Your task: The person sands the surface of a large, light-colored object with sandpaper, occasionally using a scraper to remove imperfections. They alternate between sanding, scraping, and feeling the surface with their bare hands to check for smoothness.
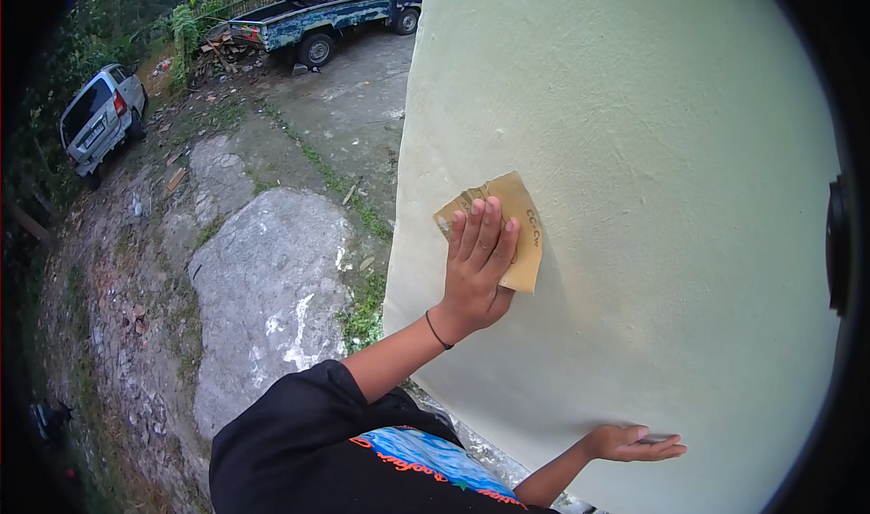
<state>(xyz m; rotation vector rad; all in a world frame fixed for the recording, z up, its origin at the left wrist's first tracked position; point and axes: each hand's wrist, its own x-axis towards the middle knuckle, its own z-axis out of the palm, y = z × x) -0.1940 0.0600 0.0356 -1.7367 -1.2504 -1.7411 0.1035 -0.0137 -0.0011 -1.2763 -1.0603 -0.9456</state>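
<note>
My left hand (476, 269) presses a bent piece of sandpaper (527, 233) flat against a pale green wall (634, 197). Its tan backing with printed letters faces me. The fingers lie across the sheet, pointing up, and the thumb is mostly hidden at the sheet's lower edge. A thin black band circles that wrist. Lower down, my right hand (633, 443) is held close to the wall with its fingers stretched out to the right and nothing in them.
The wall's left edge borders rough ground with a concrete slab (267, 278) and grass tufts. A silver car (101, 120) stands at the far left, and a blue pickup truck (331, 15) at the back. A dark round object (836, 247) shows at the right edge.
</note>
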